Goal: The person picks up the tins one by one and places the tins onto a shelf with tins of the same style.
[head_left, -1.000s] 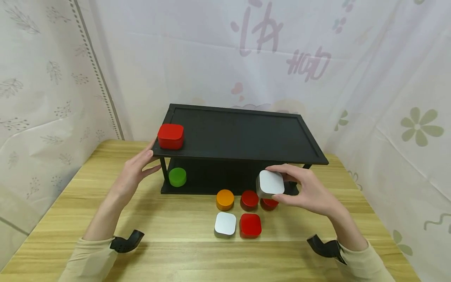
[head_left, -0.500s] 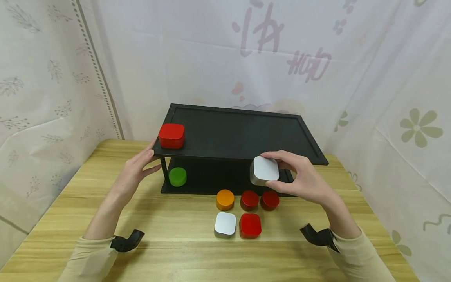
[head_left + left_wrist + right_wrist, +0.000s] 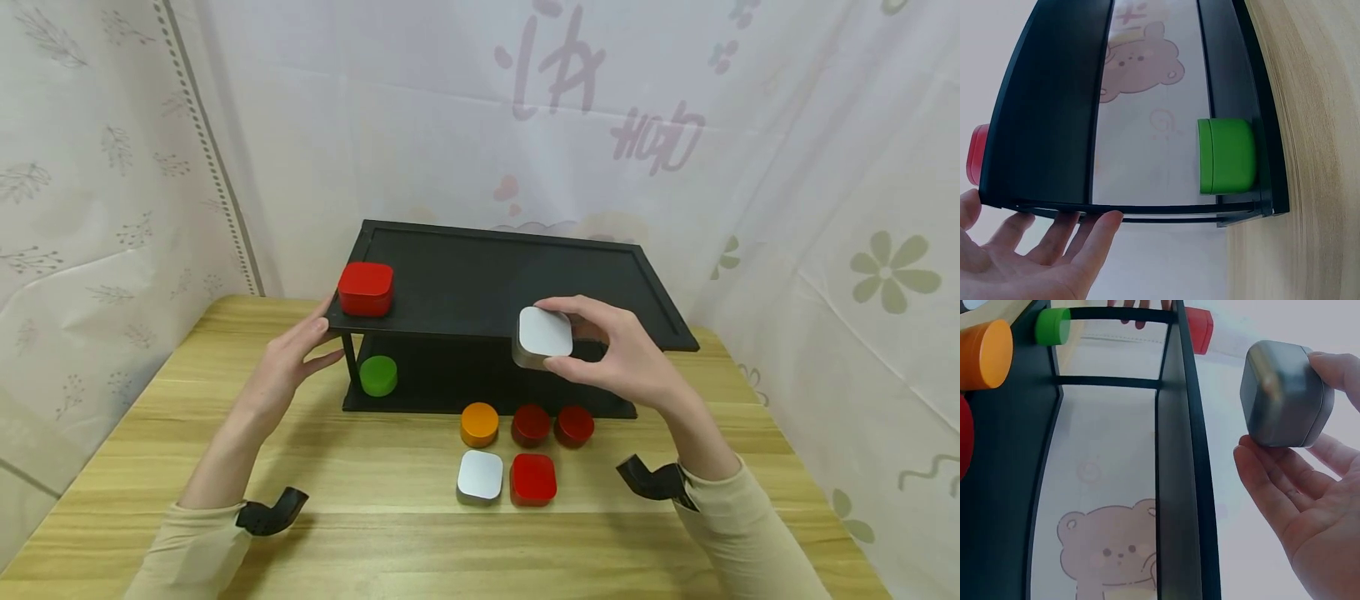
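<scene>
My right hand [image 3: 618,350] pinches a square silver tin [image 3: 544,332] with rounded corners and a pale lid, thumb on the near side, fingers on the far side. In the right wrist view, the tin [image 3: 1285,394] stands out beyond the upper board of a black two-tier shelf [image 3: 495,292]. At the shelf's left end, my left hand [image 3: 288,358] rests its fairly straight fingers against the side frame. A red square tin [image 3: 366,289] sits on the upper tier's front left corner, close to that hand. Below it, a green round tin [image 3: 378,377] stands on the lower tier.
In front of the shelf, an orange round tin [image 3: 479,424] and two dark red round tins [image 3: 531,426] stand in a row on the wooden table [image 3: 420,550]. Nearer are a white-lidded square tin [image 3: 479,477] and a red square tin [image 3: 533,479]. A printed curtain [image 3: 450,125] hangs behind.
My right hand has lifted the silver tin from above the dark red tins up and leftward to the upper board's front edge. The left hand has stayed at the shelf's side.
</scene>
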Demonstrator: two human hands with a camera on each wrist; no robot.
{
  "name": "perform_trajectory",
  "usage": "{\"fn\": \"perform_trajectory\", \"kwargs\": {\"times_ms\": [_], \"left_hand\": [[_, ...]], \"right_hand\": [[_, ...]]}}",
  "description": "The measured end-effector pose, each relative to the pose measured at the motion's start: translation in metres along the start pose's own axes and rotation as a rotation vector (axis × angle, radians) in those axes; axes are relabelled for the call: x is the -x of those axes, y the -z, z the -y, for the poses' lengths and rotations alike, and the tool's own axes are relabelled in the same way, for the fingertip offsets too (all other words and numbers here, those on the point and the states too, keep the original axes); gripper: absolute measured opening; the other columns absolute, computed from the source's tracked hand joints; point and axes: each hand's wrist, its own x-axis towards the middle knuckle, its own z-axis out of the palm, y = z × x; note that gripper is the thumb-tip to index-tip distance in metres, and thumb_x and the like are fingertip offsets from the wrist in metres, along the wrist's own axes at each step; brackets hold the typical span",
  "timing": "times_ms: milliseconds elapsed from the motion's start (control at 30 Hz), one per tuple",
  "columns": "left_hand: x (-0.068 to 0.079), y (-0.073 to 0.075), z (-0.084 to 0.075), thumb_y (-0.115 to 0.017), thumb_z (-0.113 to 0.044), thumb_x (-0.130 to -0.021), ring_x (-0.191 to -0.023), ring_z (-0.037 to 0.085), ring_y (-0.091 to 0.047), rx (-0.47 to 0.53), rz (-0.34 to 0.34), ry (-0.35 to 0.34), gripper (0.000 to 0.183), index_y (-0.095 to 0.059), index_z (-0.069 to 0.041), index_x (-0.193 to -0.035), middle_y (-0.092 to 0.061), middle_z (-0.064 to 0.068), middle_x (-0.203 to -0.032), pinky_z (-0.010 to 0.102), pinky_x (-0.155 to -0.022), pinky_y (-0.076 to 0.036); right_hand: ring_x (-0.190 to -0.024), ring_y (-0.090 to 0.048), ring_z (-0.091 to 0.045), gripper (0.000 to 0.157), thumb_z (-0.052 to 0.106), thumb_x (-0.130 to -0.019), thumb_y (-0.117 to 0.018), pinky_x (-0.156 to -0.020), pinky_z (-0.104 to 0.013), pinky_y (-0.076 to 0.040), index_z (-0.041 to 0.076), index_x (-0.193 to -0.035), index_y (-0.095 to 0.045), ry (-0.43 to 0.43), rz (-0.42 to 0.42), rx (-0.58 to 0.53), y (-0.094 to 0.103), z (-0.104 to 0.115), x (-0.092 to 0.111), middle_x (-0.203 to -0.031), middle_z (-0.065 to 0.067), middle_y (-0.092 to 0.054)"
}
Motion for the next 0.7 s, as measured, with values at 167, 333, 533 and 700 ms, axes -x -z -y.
{"fn": "perform_trajectory", "kwargs": {"times_ms": [167, 333, 533, 700], "left_hand": [[0.000, 0.000, 0.000, -0.042, -0.040, -0.111, -0.128, -0.006, -0.051, -0.006, -0.005, 0.005, 0.057, -0.029, -0.021, -0.163, -0.019, 0.007, -0.174, 0.013, -0.100, -0.055], [0.000, 0.001, 0.000, -0.042, -0.041, -0.111, -0.128, -0.006, -0.051, -0.028, -0.006, 0.007, 0.057, -0.028, -0.022, -0.163, -0.019, 0.007, -0.174, 0.013, -0.100, -0.054], [0.000, 0.001, 0.000, -0.042, -0.042, -0.111, -0.128, -0.006, -0.052, -0.032, -0.011, 0.012, 0.057, -0.029, -0.023, -0.163, -0.019, 0.006, -0.174, 0.013, -0.100, -0.055], [0.000, 0.000, 0.000, -0.042, -0.043, -0.111, -0.128, -0.004, -0.051, -0.034, -0.012, 0.017, 0.057, -0.029, -0.024, -0.163, -0.018, 0.005, -0.174, 0.013, -0.099, -0.055]], "right_hand": [[-0.110, -0.065, -0.015, 0.058, 0.009, -0.085, -0.083, -0.099, -0.021, -0.059, 0.018, -0.138, -0.063, -0.006, 0.009, -0.018, -0.003, 0.002, -0.009, -0.134, -0.001, -0.066], [-0.111, -0.065, -0.015, 0.057, 0.012, -0.086, -0.083, -0.099, -0.020, -0.059, 0.019, -0.139, -0.063, -0.015, 0.015, -0.021, -0.007, 0.001, -0.020, -0.136, 0.000, -0.064], [-0.110, -0.065, -0.017, 0.054, 0.016, -0.088, -0.082, -0.098, -0.024, -0.059, 0.020, -0.139, -0.063, -0.034, 0.039, -0.034, -0.012, 0.002, -0.037, -0.136, 0.001, -0.064], [-0.108, -0.066, -0.017, 0.053, 0.020, -0.089, -0.081, -0.097, -0.032, -0.061, 0.023, -0.139, -0.063, -0.057, 0.063, -0.045, -0.016, 0.003, -0.048, -0.134, 0.003, -0.065]]}}
